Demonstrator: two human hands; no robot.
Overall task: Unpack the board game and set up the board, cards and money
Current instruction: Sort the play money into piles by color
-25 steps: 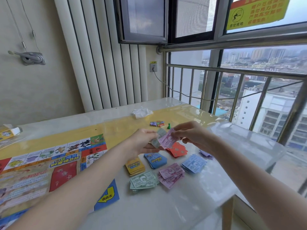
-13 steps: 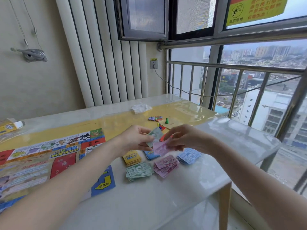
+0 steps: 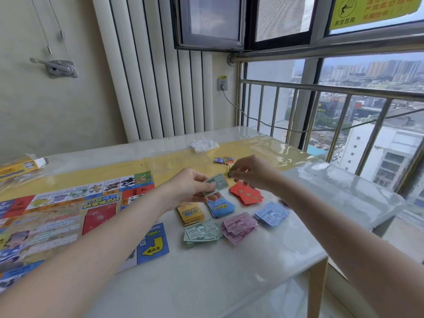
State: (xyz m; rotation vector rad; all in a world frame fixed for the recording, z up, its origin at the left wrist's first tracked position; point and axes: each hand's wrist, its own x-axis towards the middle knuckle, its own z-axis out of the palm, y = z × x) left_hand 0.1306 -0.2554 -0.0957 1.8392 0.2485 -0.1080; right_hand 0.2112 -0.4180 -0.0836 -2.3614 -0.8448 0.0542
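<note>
My left hand (image 3: 192,188) grips a small stack of grey-green banknotes (image 3: 216,184) above the table. The fingertips of my right hand (image 3: 250,173) pinch the stack's upper right corner. Below them lie sorted piles: yellow cards (image 3: 190,212), blue cards (image 3: 221,206), red cards (image 3: 249,195), green money (image 3: 202,232), pink money (image 3: 238,226) and blue money (image 3: 271,213). The game board (image 3: 68,214) lies unfolded on the left.
Small coloured tokens (image 3: 223,160) and a yellow pawn (image 3: 227,169) sit beyond my hands, with crumpled plastic (image 3: 204,144) farther back. The yellow game box (image 3: 18,168) lies at far left. The white table (image 3: 229,271) ends at right beside a window railing (image 3: 321,92).
The pink note that my right hand pulled off the stack has left it. The right hand has come back up to the stack in my left hand.
</note>
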